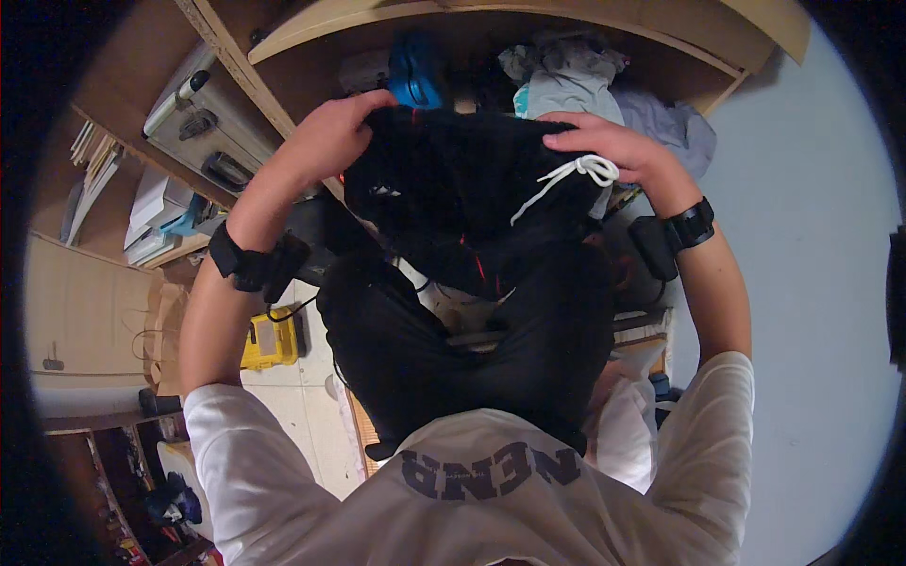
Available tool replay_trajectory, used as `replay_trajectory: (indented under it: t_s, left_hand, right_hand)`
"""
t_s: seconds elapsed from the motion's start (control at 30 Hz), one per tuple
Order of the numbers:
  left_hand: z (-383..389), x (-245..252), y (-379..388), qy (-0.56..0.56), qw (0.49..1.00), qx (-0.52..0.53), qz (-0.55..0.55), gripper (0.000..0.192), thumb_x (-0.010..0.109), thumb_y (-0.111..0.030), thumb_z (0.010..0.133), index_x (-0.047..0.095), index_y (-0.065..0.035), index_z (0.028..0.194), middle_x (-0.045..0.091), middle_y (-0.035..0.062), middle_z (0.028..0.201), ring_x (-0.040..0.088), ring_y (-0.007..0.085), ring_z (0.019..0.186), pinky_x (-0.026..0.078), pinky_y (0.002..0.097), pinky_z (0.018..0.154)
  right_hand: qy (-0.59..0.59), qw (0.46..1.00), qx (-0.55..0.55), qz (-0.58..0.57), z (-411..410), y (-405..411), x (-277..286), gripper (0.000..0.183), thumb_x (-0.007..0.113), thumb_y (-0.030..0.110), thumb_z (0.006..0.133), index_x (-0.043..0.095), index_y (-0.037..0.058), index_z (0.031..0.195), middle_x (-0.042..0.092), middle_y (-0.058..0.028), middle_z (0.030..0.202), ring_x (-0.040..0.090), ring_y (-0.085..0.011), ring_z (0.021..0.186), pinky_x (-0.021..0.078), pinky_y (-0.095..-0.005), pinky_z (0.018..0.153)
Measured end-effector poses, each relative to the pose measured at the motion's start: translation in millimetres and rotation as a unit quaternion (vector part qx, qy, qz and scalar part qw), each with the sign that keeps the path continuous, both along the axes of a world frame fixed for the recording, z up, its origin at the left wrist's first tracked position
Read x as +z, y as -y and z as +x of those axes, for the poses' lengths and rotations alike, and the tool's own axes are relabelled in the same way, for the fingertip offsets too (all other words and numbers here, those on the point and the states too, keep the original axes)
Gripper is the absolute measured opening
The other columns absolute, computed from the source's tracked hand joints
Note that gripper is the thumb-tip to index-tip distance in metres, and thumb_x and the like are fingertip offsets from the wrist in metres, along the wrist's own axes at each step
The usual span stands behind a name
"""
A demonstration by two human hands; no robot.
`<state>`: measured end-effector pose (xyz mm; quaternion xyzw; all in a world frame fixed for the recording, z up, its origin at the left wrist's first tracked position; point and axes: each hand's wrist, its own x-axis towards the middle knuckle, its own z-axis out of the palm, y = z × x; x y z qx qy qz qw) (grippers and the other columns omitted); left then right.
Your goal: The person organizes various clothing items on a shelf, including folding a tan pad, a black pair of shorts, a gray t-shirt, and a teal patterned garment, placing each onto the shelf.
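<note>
A black cloth garment with red stitching and a small white mark is spread between my two hands, above my knees. My left hand grips its upper left edge, with the fingertips partly hidden at the cloth. At the upper right, my right hand holds the garment's edge, thumb on top. A white drawstring, knotted in a loop, hangs by my right hand and trails down over the dark cloth. The garment's exact type cannot be told.
Ahead is a wooden shelf holding a blue pouch and crumpled grey clothes. On the left are a silver case, papers, a paper bag and a yellow case on the floor. A pale wall stands at right.
</note>
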<state>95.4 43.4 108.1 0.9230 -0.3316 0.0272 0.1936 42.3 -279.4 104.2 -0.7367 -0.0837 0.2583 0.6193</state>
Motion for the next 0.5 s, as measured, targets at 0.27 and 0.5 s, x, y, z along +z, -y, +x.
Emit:
replay_trajectory:
  t_s: [0.27, 0.5]
  left_hand:
    - [-7.5, 9.1, 9.7, 0.063, 0.984, -0.040, 0.162, 0.039, 0.061, -0.017, 0.070, 0.058, -0.0103, 0.108, 0.061, 0.0197, 0.089, 0.058, 0.0344, 0.088, 0.047, 0.0421, 0.078]
    - [-7.2, 17.9, 33.2, 0.047, 0.975, -0.016, 0.215, 0.041, 0.062, -0.025, 0.070, 0.058, -0.0076, 0.107, 0.061, 0.0187, 0.092, 0.058, 0.0328, 0.089, 0.046, 0.0424, 0.079]
  right_hand:
    - [0.140, 0.973, 0.176, -0.054, 10.7, -11.5, 0.9, 0.035, 0.053, 0.008, 0.082, 0.049, 0.0032, 0.117, 0.048, -0.0051, 0.117, 0.047, -0.0112, 0.102, 0.0403, -0.0235, 0.086]
    - [0.135, 0.985, 0.102, -0.038, 27.6, -29.1, 15.0, 0.035, 0.055, 0.014, 0.083, 0.052, 0.0064, 0.117, 0.052, -0.0038, 0.108, 0.049, -0.0105, 0.096, 0.0405, -0.0234, 0.084]
